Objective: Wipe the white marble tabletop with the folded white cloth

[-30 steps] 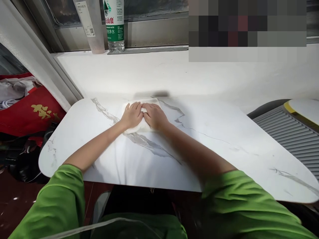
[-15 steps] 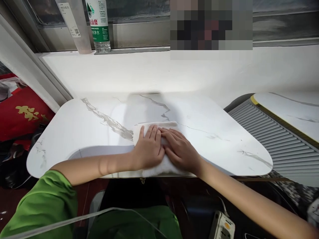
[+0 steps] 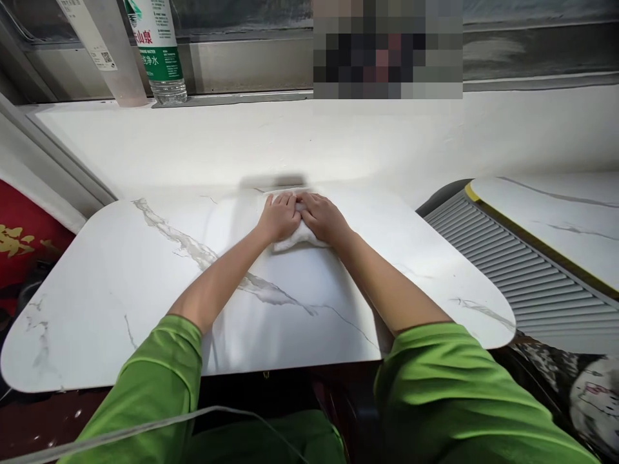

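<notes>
A white folded cloth (image 3: pixel 294 240) lies on the far part of a white marble-look table (image 3: pixel 145 283), close to its back edge. My left hand (image 3: pixel 279 218) and my right hand (image 3: pixel 323 219) both press flat on the cloth, side by side, fingers stretched forward and touching. Most of the cloth is hidden under the hands. Both arms in green sleeves reach straight out over the tabletop.
A white windowsill (image 3: pixel 242 142) runs behind the table, with a water bottle (image 3: pixel 159 51) and a clear tube-like container (image 3: pixel 104 51) at its back left. A grey ribbed panel (image 3: pixel 522 264) and a second marble top (image 3: pixel 556 212) sit to the right. Red fabric (image 3: pixel 24 238) lies at the left.
Both hands slid the cloth from the near edge of the table, where they had pulled it, back out to the far edge. The view shifted a little right.
</notes>
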The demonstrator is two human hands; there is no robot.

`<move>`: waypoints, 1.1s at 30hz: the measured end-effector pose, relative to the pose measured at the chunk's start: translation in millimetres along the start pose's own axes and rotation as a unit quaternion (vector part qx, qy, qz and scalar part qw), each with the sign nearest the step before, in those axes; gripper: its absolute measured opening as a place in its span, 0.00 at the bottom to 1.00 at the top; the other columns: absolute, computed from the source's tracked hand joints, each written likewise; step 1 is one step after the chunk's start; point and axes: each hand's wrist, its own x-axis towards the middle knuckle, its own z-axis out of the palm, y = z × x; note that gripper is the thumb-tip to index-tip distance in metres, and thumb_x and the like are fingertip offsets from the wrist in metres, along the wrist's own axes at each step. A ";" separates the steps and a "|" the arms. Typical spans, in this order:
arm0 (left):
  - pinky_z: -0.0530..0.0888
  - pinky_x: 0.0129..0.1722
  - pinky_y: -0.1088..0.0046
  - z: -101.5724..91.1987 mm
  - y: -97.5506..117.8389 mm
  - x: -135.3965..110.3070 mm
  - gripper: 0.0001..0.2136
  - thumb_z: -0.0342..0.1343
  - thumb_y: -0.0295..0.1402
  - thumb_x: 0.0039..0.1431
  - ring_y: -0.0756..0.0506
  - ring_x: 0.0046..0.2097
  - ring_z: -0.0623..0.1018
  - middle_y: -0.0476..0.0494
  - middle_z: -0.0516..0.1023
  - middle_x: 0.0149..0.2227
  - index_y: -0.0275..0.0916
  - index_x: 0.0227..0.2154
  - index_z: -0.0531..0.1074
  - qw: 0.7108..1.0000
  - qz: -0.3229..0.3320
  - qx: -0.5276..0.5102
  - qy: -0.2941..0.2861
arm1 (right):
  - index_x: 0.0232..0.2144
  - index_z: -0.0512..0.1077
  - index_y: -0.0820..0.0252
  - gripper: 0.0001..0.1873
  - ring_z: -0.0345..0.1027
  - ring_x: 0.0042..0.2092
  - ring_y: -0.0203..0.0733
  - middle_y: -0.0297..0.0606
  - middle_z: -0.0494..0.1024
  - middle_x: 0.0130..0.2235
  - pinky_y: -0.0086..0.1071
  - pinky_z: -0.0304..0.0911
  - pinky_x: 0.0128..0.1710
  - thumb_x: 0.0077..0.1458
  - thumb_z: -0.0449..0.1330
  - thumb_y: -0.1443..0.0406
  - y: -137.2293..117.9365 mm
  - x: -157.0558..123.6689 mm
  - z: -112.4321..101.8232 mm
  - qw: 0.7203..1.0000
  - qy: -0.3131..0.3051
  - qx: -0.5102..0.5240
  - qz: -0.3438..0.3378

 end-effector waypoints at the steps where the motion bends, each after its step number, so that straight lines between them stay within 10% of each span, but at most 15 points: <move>1: 0.47 0.69 0.54 0.0 -0.2 1.3 0.25 0.36 0.31 0.68 0.42 0.70 0.56 0.33 0.57 0.69 0.28 0.64 0.57 1.000 -0.003 0.000 0.002 | 0.47 0.69 0.61 0.20 0.70 0.50 0.54 0.50 0.78 0.48 0.48 0.63 0.53 0.53 0.47 0.70 1.2 1.6 0.5 1.000 -0.001 0.002 -0.002; 8: 0.46 0.70 0.53 -3.3 23.6 -28.3 0.26 0.36 0.31 0.68 0.40 0.71 0.53 0.31 0.54 0.70 0.25 0.66 0.54 0.999 -0.005 0.020 -0.028 | 0.52 0.68 0.64 0.23 0.68 0.56 0.54 0.51 0.75 0.55 0.50 0.60 0.58 0.55 0.46 0.68 -6.7 -33.0 -12.5 1.000 -0.010 0.006 -0.020; 18: 0.47 0.68 0.43 19.9 126.4 -119.1 0.29 0.39 0.36 0.68 0.32 0.71 0.53 0.25 0.53 0.69 0.19 0.66 0.53 0.997 0.056 0.024 -0.043 | 0.58 0.65 0.57 0.24 0.64 0.62 0.53 0.50 0.72 0.58 0.53 0.62 0.59 0.60 0.48 0.64 -23.3 -173.8 -80.5 0.998 -0.016 0.017 -0.050; 25: 0.56 0.67 0.46 47.3 176.6 -92.3 0.26 0.42 0.34 0.67 0.35 0.67 0.61 0.27 0.62 0.66 0.21 0.62 0.60 0.991 0.122 0.030 0.039 | 0.56 0.66 0.53 0.22 0.67 0.59 0.55 0.43 0.73 0.58 0.57 0.64 0.57 0.61 0.47 0.64 23.8 -212.1 -110.5 0.999 -0.020 -0.024 0.010; 33: 0.57 0.66 0.48 62.5 173.0 -24.6 0.23 0.43 0.31 0.67 0.37 0.65 0.64 0.29 0.66 0.64 0.25 0.60 0.64 0.989 0.129 0.017 0.063 | 0.51 0.68 0.55 0.21 0.69 0.57 0.55 0.44 0.74 0.56 0.56 0.63 0.57 0.57 0.47 0.65 77.2 -172.5 -105.0 0.999 -0.001 -0.031 0.031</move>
